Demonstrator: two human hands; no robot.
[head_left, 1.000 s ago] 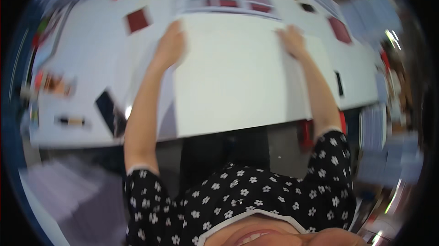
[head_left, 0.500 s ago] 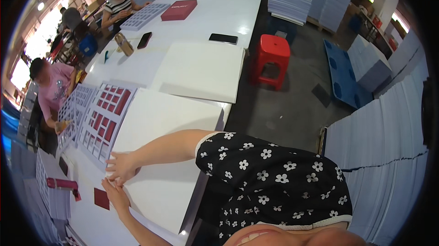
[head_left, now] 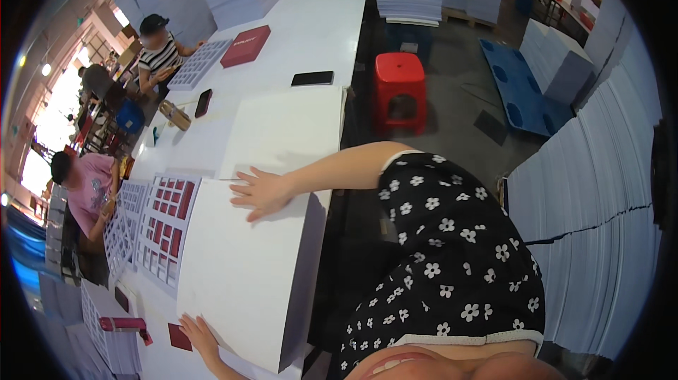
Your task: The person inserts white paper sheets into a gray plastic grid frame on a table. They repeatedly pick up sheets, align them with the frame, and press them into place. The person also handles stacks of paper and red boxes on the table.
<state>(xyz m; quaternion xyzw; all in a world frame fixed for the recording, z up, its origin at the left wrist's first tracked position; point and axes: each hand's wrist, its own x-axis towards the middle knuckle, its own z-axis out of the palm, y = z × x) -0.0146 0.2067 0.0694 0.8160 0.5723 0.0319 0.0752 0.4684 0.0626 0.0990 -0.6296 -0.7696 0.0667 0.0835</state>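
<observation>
My right hand (head_left: 261, 193) lies flat with spread fingers on the top near corner of a thick stack of large white sheets (head_left: 244, 281) on the long white table (head_left: 311, 23). My left hand (head_left: 198, 334) sits at the stack's far lower edge, fingers against its side, next to a small dark red card (head_left: 179, 336). Neither hand grips anything. White die-cut sheets with red squares (head_left: 166, 228) lie just beyond the stack.
A second white sheet stack (head_left: 286, 129) lies further along, then a black phone (head_left: 313, 78) and a red box (head_left: 245, 46). A red stool (head_left: 399, 87) stands in the aisle. Tall white stacks (head_left: 600, 203) line the right. Two people (head_left: 88, 193) (head_left: 159, 55) sit across the table.
The view swung along the table. My hands, close together on the stack half a second ago, have spread apart: right toward the near corner, left to the far edge.
</observation>
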